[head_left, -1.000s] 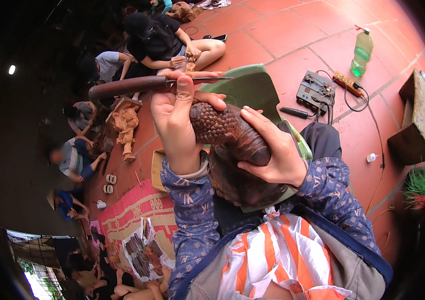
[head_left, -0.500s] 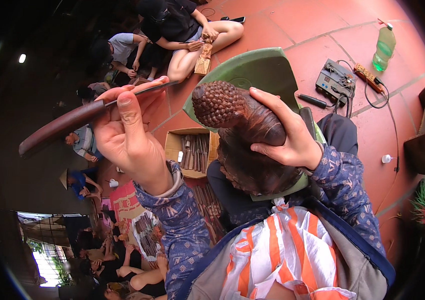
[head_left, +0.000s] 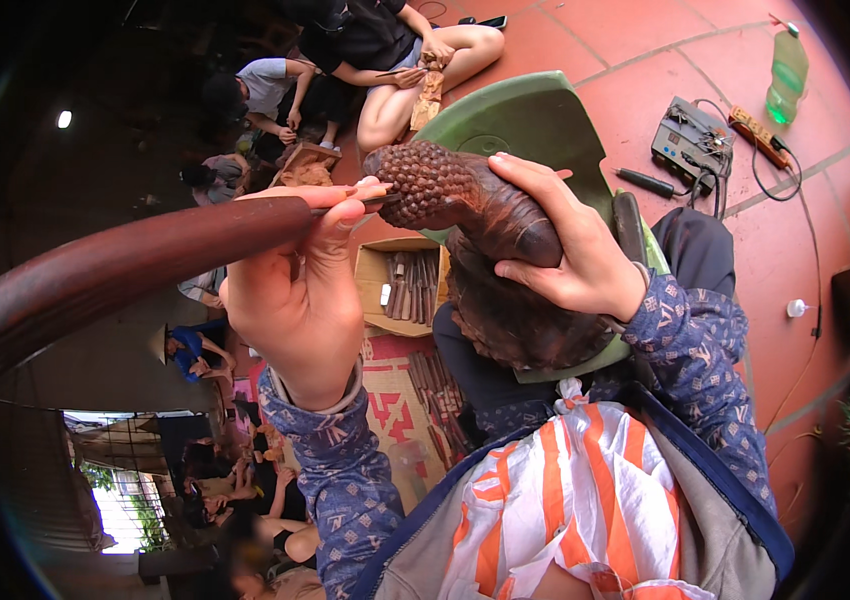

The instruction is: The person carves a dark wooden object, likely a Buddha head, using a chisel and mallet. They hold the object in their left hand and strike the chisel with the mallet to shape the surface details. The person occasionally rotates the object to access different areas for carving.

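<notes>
My left hand (head_left: 300,310) is closed around a carving knife (head_left: 135,255) with a long, dark, curved wooden handle. Its short blade points right, and the tip meets or nearly touches the knobbly curls at the left end of a dark brown wood carving (head_left: 435,185). That carving is a head covered in rows of round curls, lying sideways above a broad, rough base (head_left: 525,310). My right hand (head_left: 575,240) grips its smooth middle from the right, thumb below and fingers above. Part of the base is hidden under my right hand and wrist.
A green plastic seat or tub (head_left: 520,120) stands behind the carving. Below it a cardboard box (head_left: 372,285) holds several carving tools. At right are a grey control unit (head_left: 690,140), black handpiece (head_left: 645,182), power strip (head_left: 757,135) and green bottle (head_left: 787,75). Co-workers sit at far left.
The knife has swung in from the left and its blade has come to the carved curls, with its handle now nearer the camera. My right hand keeps its grip on the carving.
</notes>
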The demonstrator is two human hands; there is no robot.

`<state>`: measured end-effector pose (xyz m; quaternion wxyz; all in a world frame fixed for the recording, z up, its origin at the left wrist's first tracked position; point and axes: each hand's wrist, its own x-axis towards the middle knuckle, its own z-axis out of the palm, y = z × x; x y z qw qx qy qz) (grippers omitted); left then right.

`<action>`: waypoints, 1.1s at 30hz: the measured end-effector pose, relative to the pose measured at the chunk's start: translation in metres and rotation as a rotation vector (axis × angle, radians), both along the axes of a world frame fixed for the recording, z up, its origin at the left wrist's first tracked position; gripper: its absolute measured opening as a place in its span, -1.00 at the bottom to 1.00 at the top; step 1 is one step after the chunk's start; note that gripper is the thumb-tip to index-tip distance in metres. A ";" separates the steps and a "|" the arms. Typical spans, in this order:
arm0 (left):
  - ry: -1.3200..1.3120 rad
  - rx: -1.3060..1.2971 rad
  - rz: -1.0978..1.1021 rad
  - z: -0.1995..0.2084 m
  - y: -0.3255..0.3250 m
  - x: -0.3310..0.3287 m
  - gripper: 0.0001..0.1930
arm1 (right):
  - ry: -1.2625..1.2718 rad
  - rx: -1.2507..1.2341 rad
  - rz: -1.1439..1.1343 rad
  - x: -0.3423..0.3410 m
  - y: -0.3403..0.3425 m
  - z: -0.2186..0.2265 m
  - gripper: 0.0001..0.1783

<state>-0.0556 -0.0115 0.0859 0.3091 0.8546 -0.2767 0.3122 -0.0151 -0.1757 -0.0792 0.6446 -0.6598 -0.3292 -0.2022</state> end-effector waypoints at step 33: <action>0.276 -0.194 -0.491 0.021 0.000 0.017 -0.81 | 0.018 -0.047 -0.038 -0.003 -0.004 0.003 -0.09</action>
